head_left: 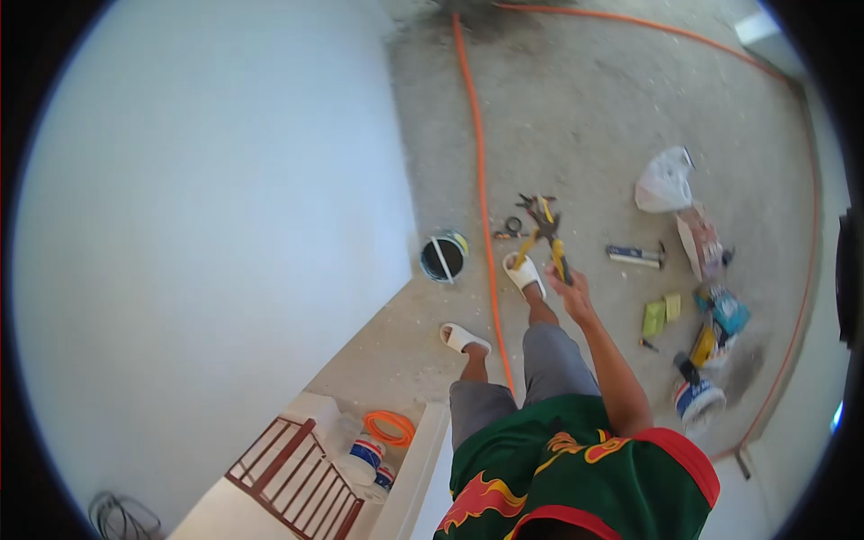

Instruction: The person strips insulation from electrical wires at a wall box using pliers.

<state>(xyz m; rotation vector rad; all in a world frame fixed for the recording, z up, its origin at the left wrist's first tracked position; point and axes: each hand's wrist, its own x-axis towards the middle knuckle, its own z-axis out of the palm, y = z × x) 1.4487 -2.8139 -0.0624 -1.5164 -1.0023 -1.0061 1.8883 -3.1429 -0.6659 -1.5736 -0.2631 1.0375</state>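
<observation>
My right hand (572, 292) is closed around one yellow-and-black handle of a pair of pliers (548, 227). The pliers' jaws point away from me, and their two handles are spread apart. Just beyond them, several hand tools (531, 203) lie on the concrete floor beside a black tape roll (513, 223). A screwdriver-like tool (509, 236) rests near the roll. My left hand is not visible.
An orange hose (480, 162) runs along the floor past my feet. Left of it stands a bucket (444, 258) with dark contents. At right lie a hammer (635, 256), bags (664, 183), green boxes (661, 314) and a white bucket (698, 400). A red railing (297, 477) borders the lower left.
</observation>
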